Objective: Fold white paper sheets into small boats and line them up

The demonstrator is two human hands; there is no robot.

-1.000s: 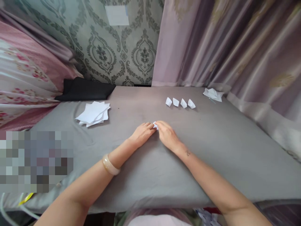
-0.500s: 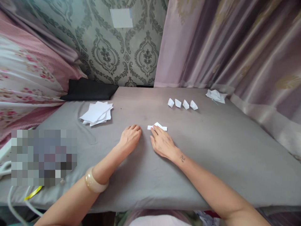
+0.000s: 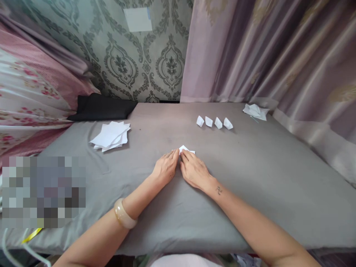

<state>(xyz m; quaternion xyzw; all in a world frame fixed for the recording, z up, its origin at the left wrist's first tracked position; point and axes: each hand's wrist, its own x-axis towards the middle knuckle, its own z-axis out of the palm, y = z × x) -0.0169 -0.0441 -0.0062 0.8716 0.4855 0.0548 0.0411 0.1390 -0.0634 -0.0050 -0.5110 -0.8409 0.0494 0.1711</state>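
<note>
A small folded white paper (image 3: 183, 148) lies flat on the grey cloth in front of me, its peak pointing away and much of it covered by my fingers. My left hand (image 3: 166, 166), fingers held together, covers the paper's left end. From the right, my right hand (image 3: 194, 168) presses its fingertips on the middle of the same paper. The two hands almost meet at the fingertips. Further off on the right stands a row of several small folded white paper pieces (image 3: 209, 121).
A stack of white paper sheets (image 3: 111, 135) lies to the left, with a folded black cloth (image 3: 105, 106) behind it. More crumpled white paper (image 3: 255, 111) sits at the far right by the curtain (image 3: 236, 55). A blurred-out patch (image 3: 44, 191) hides something at the near left.
My left hand has moved right, from the bare cloth onto the left end of the folded paper. My right hand stays on the paper. The view has shifted slightly.
</note>
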